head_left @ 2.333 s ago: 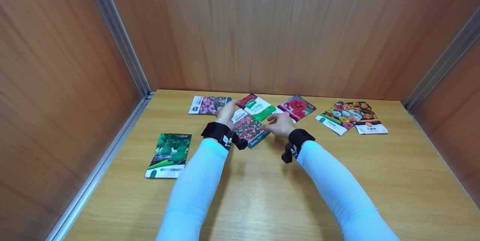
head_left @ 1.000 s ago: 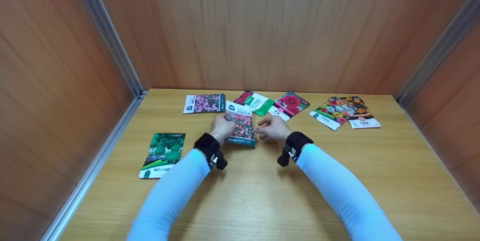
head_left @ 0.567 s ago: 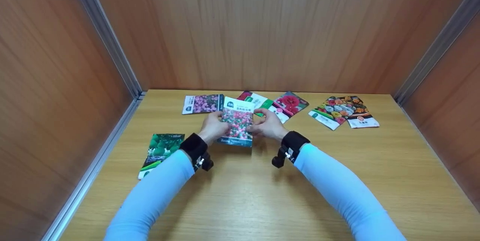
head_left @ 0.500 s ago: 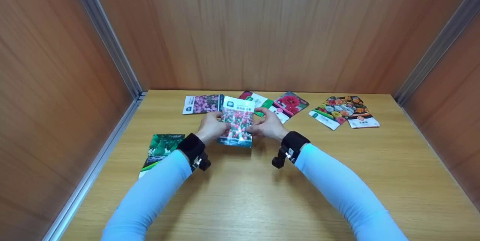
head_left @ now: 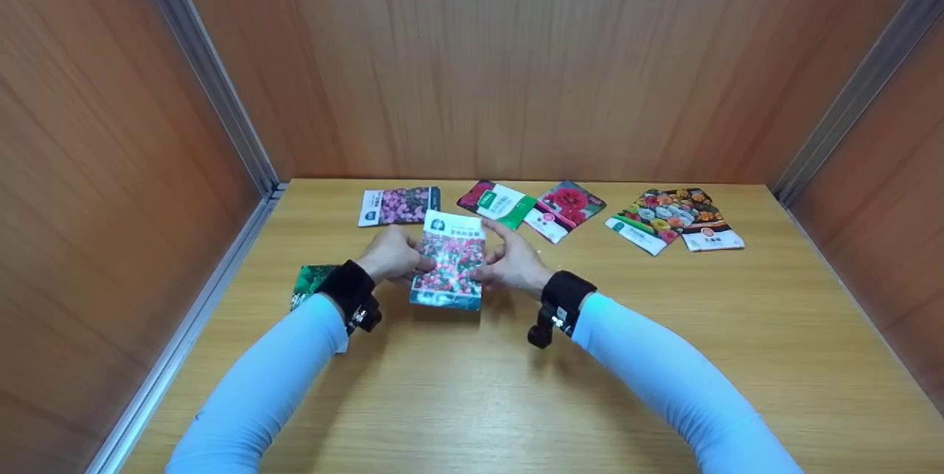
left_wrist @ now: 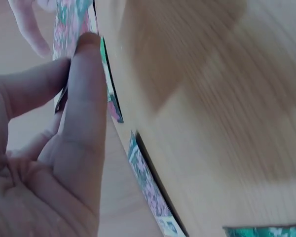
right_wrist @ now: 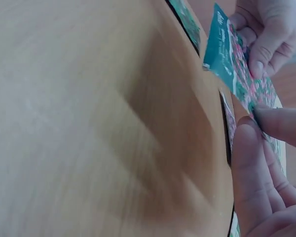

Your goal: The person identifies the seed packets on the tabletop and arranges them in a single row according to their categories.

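A seed packet [head_left: 451, 262] with small pink flowers, a white top and a teal bottom band is held above the table between both hands. My left hand [head_left: 394, 256] pinches its left edge, thumb on the front. On the opposite edge, my right hand [head_left: 514, 262] pinches it between thumb and fingers. The right wrist view shows the packet [right_wrist: 237, 69] tilted, raised off the wood, with a shadow below. In the left wrist view, the left thumb and fingers [left_wrist: 84, 94] close on the packet's edge.
Behind lies a purple-flower packet [head_left: 402, 206]. Right of it, a green-and-white packet [head_left: 501, 203] touches a red-flower packet [head_left: 568, 205]. Two overlapping packets, mixed-flower [head_left: 656, 220] and orange-flower [head_left: 712, 223], lie farther right. A green packet [head_left: 313, 281] is partly hidden by the left forearm. Wooden panels surround the table [head_left: 472, 400].
The pink-flower packet was lifted from the overlapping group and turned upright; the right hand took hold of its other edge. Both hands then drew it nearer and leftward. Other packets stay put.
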Motion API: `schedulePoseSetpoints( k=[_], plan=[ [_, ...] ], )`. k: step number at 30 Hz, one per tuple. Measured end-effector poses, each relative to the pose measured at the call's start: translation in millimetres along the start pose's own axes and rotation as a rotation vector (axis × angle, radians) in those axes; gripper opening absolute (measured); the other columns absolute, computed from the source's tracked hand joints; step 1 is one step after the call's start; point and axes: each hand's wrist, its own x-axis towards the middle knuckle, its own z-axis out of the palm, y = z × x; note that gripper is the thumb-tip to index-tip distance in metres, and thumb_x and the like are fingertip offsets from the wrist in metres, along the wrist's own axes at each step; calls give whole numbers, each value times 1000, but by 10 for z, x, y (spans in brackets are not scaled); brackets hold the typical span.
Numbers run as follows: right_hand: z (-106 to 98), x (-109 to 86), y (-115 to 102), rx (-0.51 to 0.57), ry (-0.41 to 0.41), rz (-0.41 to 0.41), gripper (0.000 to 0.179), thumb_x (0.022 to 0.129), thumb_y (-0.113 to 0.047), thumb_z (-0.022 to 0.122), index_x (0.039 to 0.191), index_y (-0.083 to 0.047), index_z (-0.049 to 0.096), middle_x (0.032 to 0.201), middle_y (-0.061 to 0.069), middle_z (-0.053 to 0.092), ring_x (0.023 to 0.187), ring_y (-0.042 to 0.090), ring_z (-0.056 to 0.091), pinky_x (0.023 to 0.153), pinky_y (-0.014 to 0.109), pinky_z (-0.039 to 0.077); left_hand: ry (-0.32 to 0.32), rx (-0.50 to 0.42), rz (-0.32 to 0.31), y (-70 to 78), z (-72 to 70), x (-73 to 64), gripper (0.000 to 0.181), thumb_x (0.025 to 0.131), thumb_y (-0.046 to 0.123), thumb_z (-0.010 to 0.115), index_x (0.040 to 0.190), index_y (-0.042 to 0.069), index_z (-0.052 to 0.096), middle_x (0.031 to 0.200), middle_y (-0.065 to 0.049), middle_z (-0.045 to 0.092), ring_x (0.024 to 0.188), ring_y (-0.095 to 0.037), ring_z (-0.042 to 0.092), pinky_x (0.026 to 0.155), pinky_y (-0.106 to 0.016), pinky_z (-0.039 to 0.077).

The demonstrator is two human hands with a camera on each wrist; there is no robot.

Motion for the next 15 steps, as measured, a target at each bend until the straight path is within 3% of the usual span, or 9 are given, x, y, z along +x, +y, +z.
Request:
schedulePoseSetpoints(
  k=[5,9,15],
  plan=[
    [96,-55,25,-62,-52,8,69,70,-15,83,131,-22,52,82,10,62,67,24,63,63,36,55,-30,59,-17,-71,-35,-8,20,75,20,80,74,3,69,78,-7,69,65,-21,66,63,-40,56],
    [165,-101,29,-84,-80,12,63,72,-13,82,129,-21,54,85,11,63,70,26,63,64,36,55,-60,104,-49,-137,-67,-20,18,77,20,79,75,4,72,79,-8,70,62,-22,67,65,-41,56],
    [298,-128,35,-130,-113,9,56,75,-7,79,125,-20,58,88,10,63,72,24,63,64,38,55,-79,108,-46,-275,-124,-48,14,79,15,76,79,2,71,85,-11,70,64,-23,67,64,-39,56]
  ],
)
